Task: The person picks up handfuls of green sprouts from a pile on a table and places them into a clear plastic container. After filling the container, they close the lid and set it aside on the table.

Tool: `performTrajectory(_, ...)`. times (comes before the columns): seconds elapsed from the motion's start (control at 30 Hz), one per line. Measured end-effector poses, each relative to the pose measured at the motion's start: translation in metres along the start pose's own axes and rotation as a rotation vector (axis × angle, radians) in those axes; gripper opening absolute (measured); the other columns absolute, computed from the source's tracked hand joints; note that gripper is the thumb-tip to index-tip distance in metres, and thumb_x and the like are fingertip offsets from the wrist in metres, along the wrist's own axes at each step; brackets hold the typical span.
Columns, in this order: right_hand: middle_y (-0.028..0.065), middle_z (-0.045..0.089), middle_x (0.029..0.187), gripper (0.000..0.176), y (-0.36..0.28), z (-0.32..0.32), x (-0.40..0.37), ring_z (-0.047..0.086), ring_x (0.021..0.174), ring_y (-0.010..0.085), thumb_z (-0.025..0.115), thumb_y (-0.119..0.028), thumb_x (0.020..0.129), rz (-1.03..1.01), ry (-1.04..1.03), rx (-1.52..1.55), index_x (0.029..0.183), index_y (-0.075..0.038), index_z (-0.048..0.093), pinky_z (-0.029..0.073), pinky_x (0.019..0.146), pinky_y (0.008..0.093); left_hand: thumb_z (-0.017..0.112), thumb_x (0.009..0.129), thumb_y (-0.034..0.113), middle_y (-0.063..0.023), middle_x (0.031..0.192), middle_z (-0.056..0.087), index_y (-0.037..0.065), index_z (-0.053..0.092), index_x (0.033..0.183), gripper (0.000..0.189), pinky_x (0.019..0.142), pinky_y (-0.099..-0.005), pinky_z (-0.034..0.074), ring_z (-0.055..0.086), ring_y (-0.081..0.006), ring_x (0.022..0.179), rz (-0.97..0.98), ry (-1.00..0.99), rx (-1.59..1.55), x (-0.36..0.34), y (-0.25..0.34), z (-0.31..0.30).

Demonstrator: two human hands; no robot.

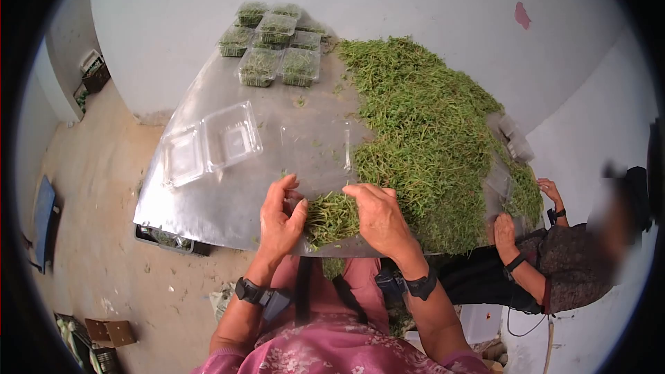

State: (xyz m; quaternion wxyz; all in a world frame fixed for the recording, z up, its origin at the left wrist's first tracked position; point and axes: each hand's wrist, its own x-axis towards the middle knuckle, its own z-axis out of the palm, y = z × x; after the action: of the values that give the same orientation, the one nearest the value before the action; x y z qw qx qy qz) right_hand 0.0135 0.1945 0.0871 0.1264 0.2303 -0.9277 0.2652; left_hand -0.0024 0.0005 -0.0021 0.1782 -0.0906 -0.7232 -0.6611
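A bunch of cut green sprigs (332,220) lies between my two hands at the table's front edge. My left hand (280,220) presses on its left side, fingers curled and thumb against the stems. From the other side my right hand (379,218) closes over the bunch with bent fingers. Just beyond them lies an open clear plastic clamshell box (315,152), its near part hidden by the bunch and hands. A large heap of the same greens (429,138) spreads right beside my right hand.
Filled clear boxes (260,68) are stacked at the table's far end. Another open clamshell (232,137) lies on the metal table (208,211) at left. At right a co-worker's hands (506,235) are by the heap. A dark crate (170,239) sits below the left edge.
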Motion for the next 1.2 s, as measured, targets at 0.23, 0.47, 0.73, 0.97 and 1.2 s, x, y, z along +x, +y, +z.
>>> performTrajectory(0.23,0.0125,0.066,0.098,0.026,-0.010,0.021,-0.008,0.062,0.095,0.0270,0.064,-0.017,0.088,0.089,-0.084,-0.095,0.110,-0.004,0.062,0.037,0.088,0.0393,0.058,0.083,-0.003,-0.0127,0.112,0.061,-0.001,0.051,0.127,0.045,0.076,-0.0282,0.051,0.060,-0.0147,0.090,-0.044,-0.001,-0.067,-0.001,-0.008,0.002)
performTrajectory(0.47,0.0111,0.065,0.093,0.027,-0.015,0.036,-0.011,0.062,0.090,0.0278,0.067,-0.020,0.085,0.124,-0.109,-0.157,0.108,-0.006,0.063,0.037,0.090,0.0405,0.056,0.085,-0.003,-0.0132,0.113,0.061,-0.001,0.050,0.128,0.044,0.078,-0.0297,0.051,0.060,-0.0159,0.092,-0.032,-0.019,-0.040,-0.001,-0.004,-0.001)
performTrajectory(0.73,0.0089,0.067,0.098,0.022,0.007,0.007,-0.023,0.063,0.092,0.0269,0.067,-0.010,0.083,0.110,0.314,0.014,0.104,-0.006,0.064,0.038,0.089,0.0382,0.055,0.088,-0.002,-0.0136,0.118,0.057,-0.003,0.046,0.133,0.046,0.089,-0.0287,0.047,0.056,-0.0157,0.099,-0.105,-0.049,-0.071,-0.001,-0.001,-0.002)
performTrajectory(0.97,0.0168,0.053,0.125,0.054,0.059,-0.006,-0.006,0.052,0.114,0.0338,0.070,-0.034,0.084,0.479,0.205,-0.222,0.123,0.000,0.053,0.038,0.094,0.0471,0.055,0.087,-0.003,-0.0137,0.116,0.059,-0.003,0.048,0.130,0.043,0.086,-0.0293,0.049,0.057,-0.0153,0.095,-0.067,-0.041,-0.029,-0.001,-0.006,-0.002)
performTrajectory(1.2,0.0153,0.050,0.125,0.058,0.079,0.011,0.017,0.046,0.117,0.0327,0.069,-0.040,0.084,0.651,-0.056,-0.397,0.121,0.002,0.055,0.035,0.098,0.0486,0.057,0.085,-0.002,-0.0135,0.109,0.063,-0.002,0.053,0.124,0.038,0.080,-0.0311,0.051,0.060,-0.0168,0.086,-0.018,0.003,0.026,0.000,-0.006,0.000)
